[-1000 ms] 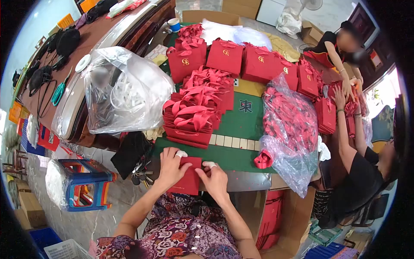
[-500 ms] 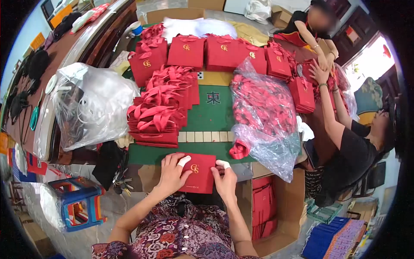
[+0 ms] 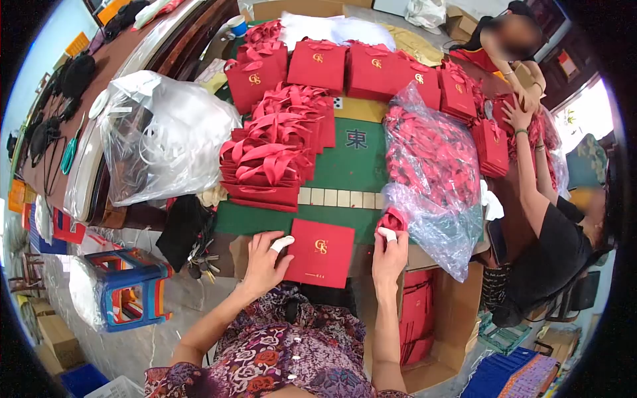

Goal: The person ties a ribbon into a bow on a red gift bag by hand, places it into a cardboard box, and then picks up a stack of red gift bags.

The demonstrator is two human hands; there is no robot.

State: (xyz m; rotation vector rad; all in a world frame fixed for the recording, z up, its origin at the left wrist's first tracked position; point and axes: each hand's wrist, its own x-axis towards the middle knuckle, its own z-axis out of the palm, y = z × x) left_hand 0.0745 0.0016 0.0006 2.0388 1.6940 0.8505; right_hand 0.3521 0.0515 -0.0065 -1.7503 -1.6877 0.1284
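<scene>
A flat red paper bag (image 3: 323,255) with a gold emblem lies at the near table edge, its lower part jutting over the edge. My left hand (image 3: 267,264) is at its left side, fingers spread, with finger and thumb tips touching the bag's edge. To the right, my right hand (image 3: 390,257) pinches red ribbon (image 3: 393,217) at the mouth of a clear plastic bag (image 3: 434,232) full of red ribbons. White covers wrap a finger on each hand. Stacked red bags with ribbon handles (image 3: 269,176) stand beyond my left hand.
More finished-looking red bags (image 3: 318,66) line the back of the green table (image 3: 345,166). A bulky clear plastic bag (image 3: 166,142) sits left. An open carton (image 3: 451,325) holding red bags stands below right. Two other people work at the right; one person's hands (image 3: 516,114) are near ribbons.
My right hand has left the paper bag's right edge and moved right to the ribbon. The left hand stays at the bag's left side. The whole view has shifted rightward.
</scene>
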